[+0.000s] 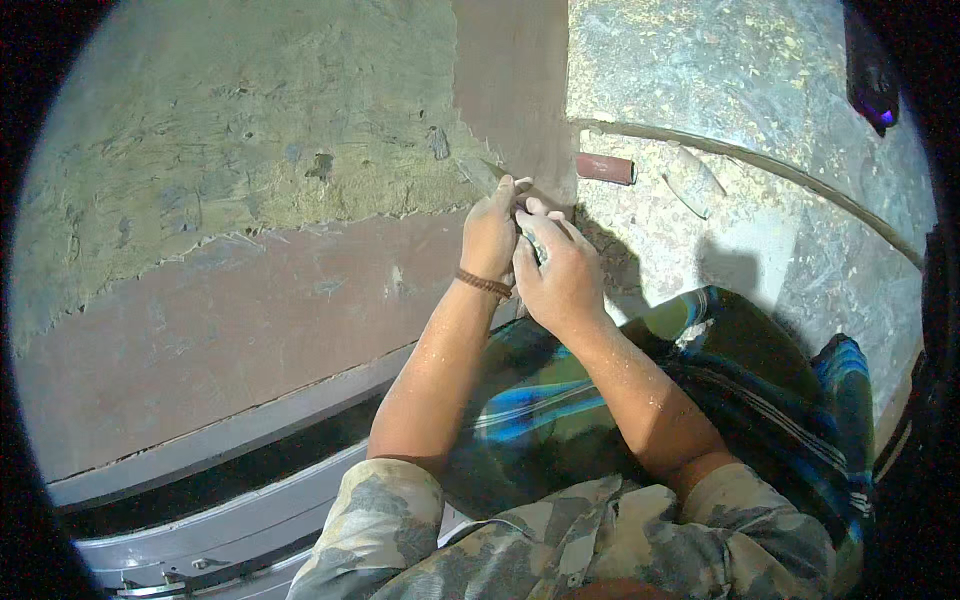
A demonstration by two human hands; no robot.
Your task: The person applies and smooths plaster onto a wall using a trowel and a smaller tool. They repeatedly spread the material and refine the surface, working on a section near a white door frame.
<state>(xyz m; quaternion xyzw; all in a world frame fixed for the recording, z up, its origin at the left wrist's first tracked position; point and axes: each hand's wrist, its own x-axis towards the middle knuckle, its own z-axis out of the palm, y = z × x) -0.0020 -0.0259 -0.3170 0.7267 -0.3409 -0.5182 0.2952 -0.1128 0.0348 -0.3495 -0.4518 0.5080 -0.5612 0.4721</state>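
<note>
My left hand [491, 232] is closed round a flat scraper [478, 171], whose pale blade points up and left over a rough greenish plaster surface [250, 120]. My right hand [555, 260] is pressed up beside it with curled fingers; what lies in them is mostly hidden. A smoother brownish-pink band [220, 330] borders the rough patch below and to the right. Just right of my hands a dark red cylinder [605, 167] lies on a speckled, dusty surface [760, 70], with a thin pale curved piece [693, 182] beside it.
A curved-looking dark groove [750, 150] crosses the speckled surface. A dark device with a blue light [870, 85] is at top right. Grey metal rails with bolts [200, 548] run along the lower left edge. Dark plaid cloth [750, 400] spreads below my arms.
</note>
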